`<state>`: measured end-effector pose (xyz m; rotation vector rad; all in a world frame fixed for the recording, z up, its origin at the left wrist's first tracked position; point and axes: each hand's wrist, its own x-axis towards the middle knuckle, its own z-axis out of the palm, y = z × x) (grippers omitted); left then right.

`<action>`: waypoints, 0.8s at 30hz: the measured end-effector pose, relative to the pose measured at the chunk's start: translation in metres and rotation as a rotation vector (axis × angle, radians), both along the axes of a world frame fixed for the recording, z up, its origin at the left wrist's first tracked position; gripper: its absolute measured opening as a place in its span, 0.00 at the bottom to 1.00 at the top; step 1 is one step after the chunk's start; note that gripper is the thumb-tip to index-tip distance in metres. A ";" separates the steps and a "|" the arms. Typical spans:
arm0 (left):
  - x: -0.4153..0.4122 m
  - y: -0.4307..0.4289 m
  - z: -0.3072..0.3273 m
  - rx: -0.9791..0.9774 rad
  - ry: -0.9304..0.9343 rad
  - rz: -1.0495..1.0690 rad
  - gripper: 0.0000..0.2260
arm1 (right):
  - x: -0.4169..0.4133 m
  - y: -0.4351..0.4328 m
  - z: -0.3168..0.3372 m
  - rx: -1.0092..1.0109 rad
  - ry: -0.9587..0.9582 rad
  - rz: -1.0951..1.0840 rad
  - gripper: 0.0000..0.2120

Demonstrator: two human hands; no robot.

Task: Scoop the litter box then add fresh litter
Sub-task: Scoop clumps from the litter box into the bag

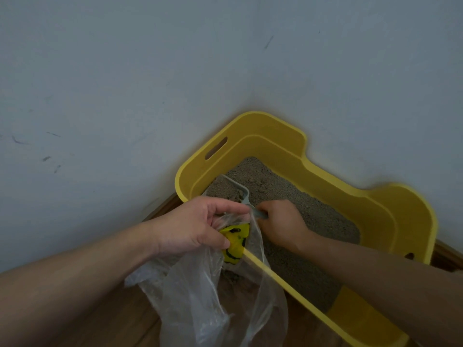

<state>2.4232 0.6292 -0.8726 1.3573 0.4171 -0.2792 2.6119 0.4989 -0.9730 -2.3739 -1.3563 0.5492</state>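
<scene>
A yellow litter box (pixel 390 204) stands in the room's corner, holding grey litter (pixel 300 216) with a few clumps near the far end. My right hand (pixel 280 225) grips the handle of a grey scoop (pixel 225 189), whose pan lies in the litter at the box's left wall, loaded with litter. My left hand (pixel 193 226) pinches the rim of a clear plastic bag (pixel 205 296) with a yellow smiley print (pixel 235 244), holding it open just outside the box's near rim. Some scooped litter sits in the bag's bottom.
Pale blue-grey walls (pixel 125 83) meet behind the box. Wooden floor (pixel 140 329) shows under the bag and to the box's right. A slot handle (pixel 216 148) is cut in the box's left wall.
</scene>
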 end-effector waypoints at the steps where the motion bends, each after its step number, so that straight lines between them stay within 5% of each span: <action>1: 0.000 0.000 0.000 -0.001 -0.003 0.001 0.31 | 0.001 0.000 0.001 0.005 0.004 -0.006 0.09; 24: -0.009 -0.007 0.017 0.157 -0.008 0.030 0.31 | 0.017 -0.036 0.054 -0.044 -0.041 -0.074 0.08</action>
